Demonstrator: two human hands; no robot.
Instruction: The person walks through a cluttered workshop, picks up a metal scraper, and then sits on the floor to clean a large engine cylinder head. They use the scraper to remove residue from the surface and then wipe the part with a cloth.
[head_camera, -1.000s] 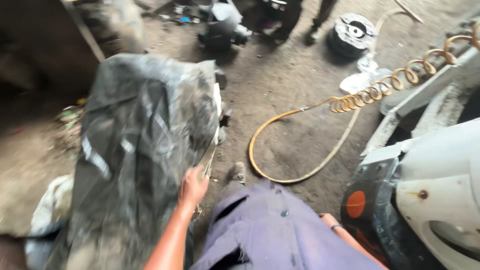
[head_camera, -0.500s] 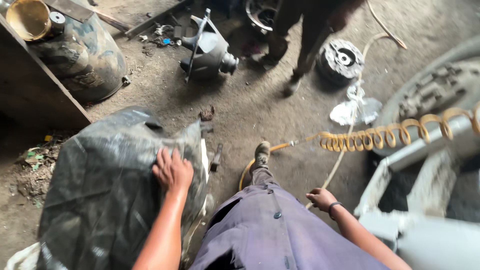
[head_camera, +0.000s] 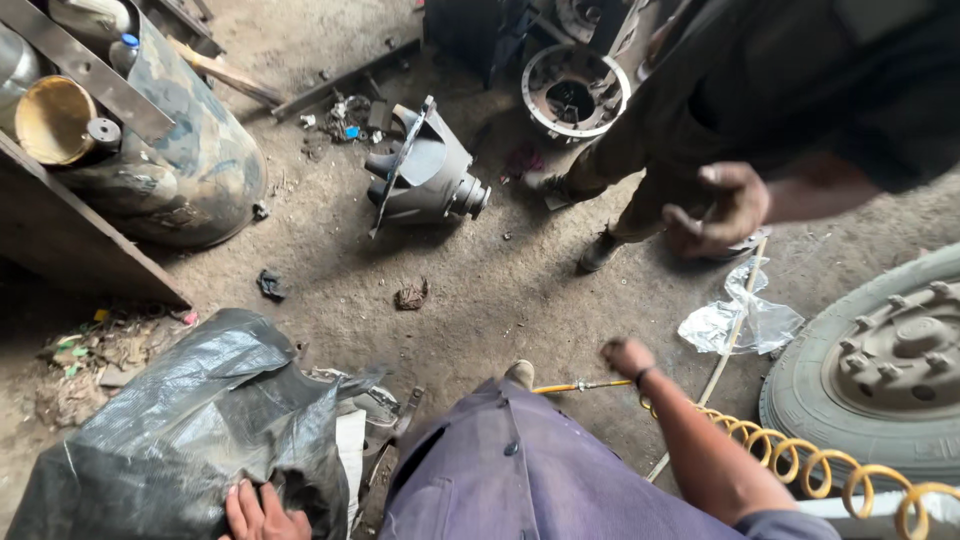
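Black plastic sheet (head_camera: 180, 430) under left hand (head_camera: 262, 512)

There is only one view here, from a camera worn on the person's head, tilted steeply down over their own lap and out across the dirt floor (head_camera: 480, 290). It sits close to the body: the left hand (head_camera: 262, 512) is cut by the bottom edge, its fingers (head_camera: 243, 498) on the black plastic sheet (head_camera: 190, 420), while the right hand (head_camera: 628, 356) lies nearer the middle. Beyond those fingers, toward the top edge, the lens takes in a metal housing (head_camera: 428, 172) and a co-worker's hand (head_camera: 722, 208) (with no second view, nothing is shared).
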